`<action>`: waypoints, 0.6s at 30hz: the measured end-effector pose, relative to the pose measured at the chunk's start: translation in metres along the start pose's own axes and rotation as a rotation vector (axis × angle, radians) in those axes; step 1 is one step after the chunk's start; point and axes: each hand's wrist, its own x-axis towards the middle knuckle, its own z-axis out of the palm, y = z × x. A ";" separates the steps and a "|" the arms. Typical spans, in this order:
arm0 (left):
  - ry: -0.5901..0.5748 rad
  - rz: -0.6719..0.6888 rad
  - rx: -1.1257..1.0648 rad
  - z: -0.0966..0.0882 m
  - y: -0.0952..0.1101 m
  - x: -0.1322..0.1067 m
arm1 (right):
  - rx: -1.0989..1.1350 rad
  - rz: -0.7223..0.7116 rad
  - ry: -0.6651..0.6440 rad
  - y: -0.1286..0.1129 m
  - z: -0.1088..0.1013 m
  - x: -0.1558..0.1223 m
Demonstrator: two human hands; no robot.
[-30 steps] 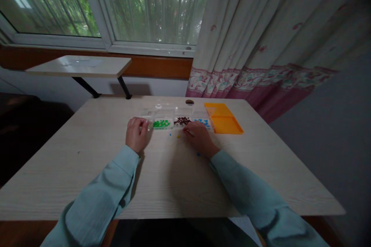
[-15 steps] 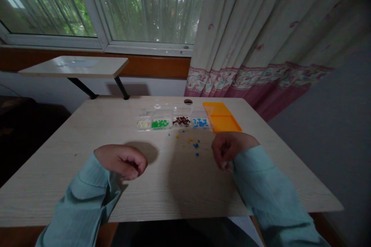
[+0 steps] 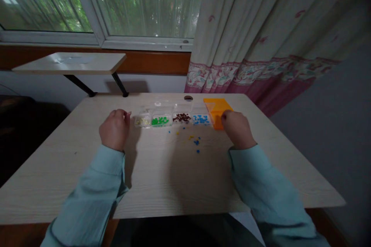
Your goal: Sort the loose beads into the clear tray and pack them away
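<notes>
The table (image 3: 174,185) is as it was, but my arms have gone forward across it again; half a second ago both hands were drawn back toward me. The orange tray (image 3: 216,105) lies at the right end of the row, and my right hand (image 3: 238,129) now covers its near corner, fingers curled over the edge. I cannot tell whether they grip it or only rest there. The clear box (image 3: 172,119) of white, green, brown and blue beads sits just left of the tray, where it was. My left hand (image 3: 115,130) has come up just beside its white-bead end, loosely curled and not quite touching; I see nothing in it. So each hand is now at one end of the row. The loose beads (image 3: 197,142) lie scattered in front of the box, between my hands, untouched.
</notes>
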 end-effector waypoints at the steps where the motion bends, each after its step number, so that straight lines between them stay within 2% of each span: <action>1: 0.104 0.048 -0.067 0.003 0.000 0.003 | 0.046 0.006 0.113 0.000 0.006 0.004; 4: 0.289 0.250 -0.223 0.012 -0.006 0.005 | 0.189 -0.100 0.396 0.001 0.025 0.011; 7: 0.350 0.299 -0.305 0.020 -0.012 0.000 | 0.281 -0.199 0.491 0.003 0.042 0.013; 10: 0.321 0.180 -0.428 0.032 -0.011 -0.005 | 0.368 -0.218 0.524 0.001 0.053 0.012; 15: 0.175 -0.252 -0.821 0.068 -0.004 -0.005 | 0.449 -0.219 0.508 -0.011 0.064 0.011; 17: 0.100 -0.315 -0.847 0.079 -0.005 -0.003 | 0.438 -0.247 0.471 -0.015 0.066 0.011; 18: 0.082 -0.301 -0.812 0.082 -0.007 -0.002 | 0.431 -0.254 0.456 -0.016 0.067 0.011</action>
